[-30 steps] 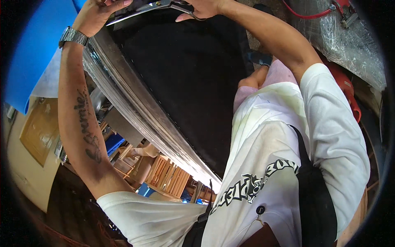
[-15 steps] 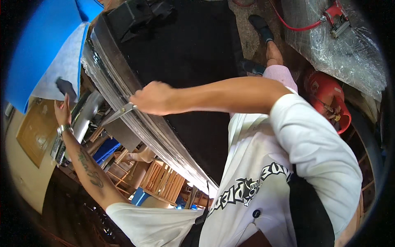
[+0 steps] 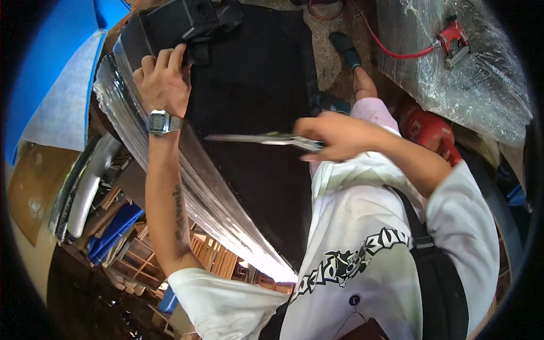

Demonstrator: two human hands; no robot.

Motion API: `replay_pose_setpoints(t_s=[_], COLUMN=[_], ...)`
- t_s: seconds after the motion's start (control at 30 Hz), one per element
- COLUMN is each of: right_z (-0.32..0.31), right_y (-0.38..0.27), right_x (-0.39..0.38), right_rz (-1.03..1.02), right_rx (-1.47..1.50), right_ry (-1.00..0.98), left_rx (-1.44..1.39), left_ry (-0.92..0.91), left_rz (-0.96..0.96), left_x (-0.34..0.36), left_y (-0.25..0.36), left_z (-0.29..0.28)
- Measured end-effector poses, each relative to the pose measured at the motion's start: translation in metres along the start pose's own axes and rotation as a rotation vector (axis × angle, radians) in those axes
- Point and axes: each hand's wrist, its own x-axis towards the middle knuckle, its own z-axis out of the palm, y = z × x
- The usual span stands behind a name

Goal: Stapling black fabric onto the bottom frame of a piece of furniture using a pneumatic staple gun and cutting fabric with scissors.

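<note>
Black fabric (image 3: 249, 85) lies spread over a long, plastic-wrapped piece, its far left end bunched into folds (image 3: 181, 22). My left hand (image 3: 163, 85), with a metal watch on the wrist, rests on the fabric near those folds. Its fingers are bent slightly and apart; what lies under the fingertips is partly hidden. In my right hand (image 3: 334, 136) is a pair of metal scissors (image 3: 266, 139), held above the fabric close to my body. The blades point left, and motion blurs them a little.
Clear plastic wrap (image 3: 130, 113) lines the left edge of the long piece. Blue sheeting (image 3: 56, 73) hangs at far left. A red air stapler (image 3: 453, 42) with a red hose lies on a wrapped bundle at right, near a red gas cylinder (image 3: 425, 127).
My left hand has come from beyond the left edge onto the black fabric; the dark scrap near it is gone from view. My right hand has drawn the scissors back toward the right.
</note>
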Motion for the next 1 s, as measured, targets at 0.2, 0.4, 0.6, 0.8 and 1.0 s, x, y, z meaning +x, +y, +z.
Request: replay_pose_setpoints(t_s=[0.2, 0.4, 0.6, 0.8, 1.0], right_z=[-0.114, -0.212, -0.241, -0.253, -0.26], right_y=[0.029, 0.001, -0.023, -0.033, -0.05], right_x=[-0.005, 0.088, 0.135, 0.172, 0.184], right_rz=[0.164, 0.351, 0.407, 0.371, 0.362], right_rx=[0.026, -0.031, -0.097, -0.055, -0.118], right_ry=[0.139, -0.004, -0.072, -0.09, -0.051], left_rx=[-0.067, -0.287, -0.399, -0.482, -0.527], left_ry=[-0.006, -0.11, -0.079, -0.034, -0.013], left_rz=[0.066, -0.02, -0.135, -0.173, -0.16], left_x=[0.021, 0.046, 0.066, 0.076, 0.077], left_y=[-0.018, -0.042, -0.057, -0.074, -0.087], left_z=[0.048, 0.054, 0.06, 0.066, 0.065])
